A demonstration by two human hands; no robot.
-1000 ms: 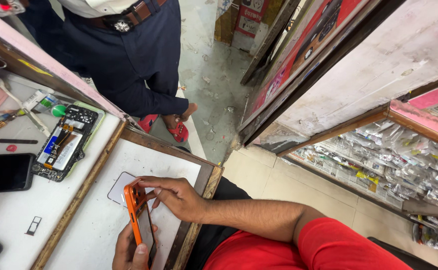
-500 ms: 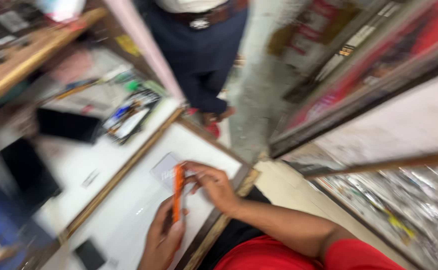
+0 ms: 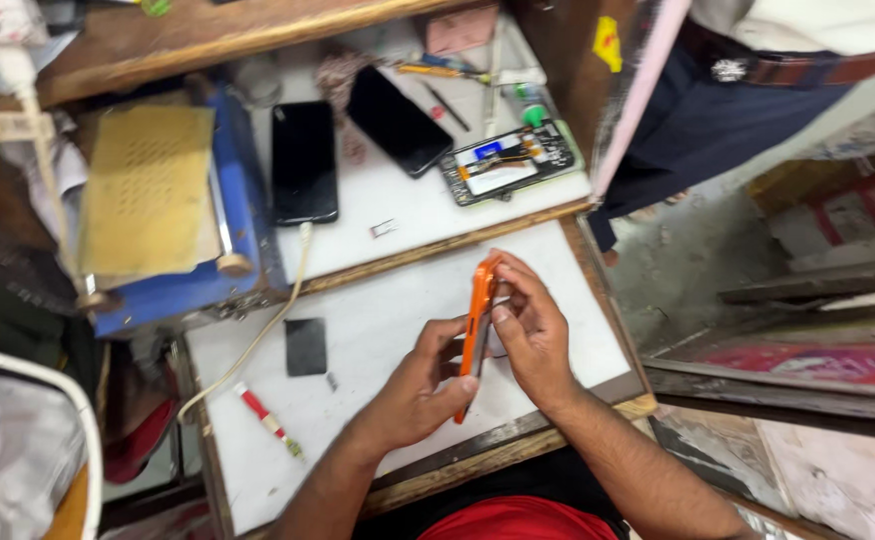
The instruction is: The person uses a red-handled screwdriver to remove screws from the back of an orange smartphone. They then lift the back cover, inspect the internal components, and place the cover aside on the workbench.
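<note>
Hands gripped the orange-cased phone (image 3: 477, 325) on edge above the white worktop (image 3: 378, 330), left hand (image 3: 420, 385) pinching its lower end and right hand (image 3: 530, 330) pressing fingertips along its side, so a slip looked likely to drop it.

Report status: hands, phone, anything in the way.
Left hand and right hand both grip the orange-cased phone, held on edge above the white board. Black square and red tool lie apart, left. Nothing blocking.
</note>
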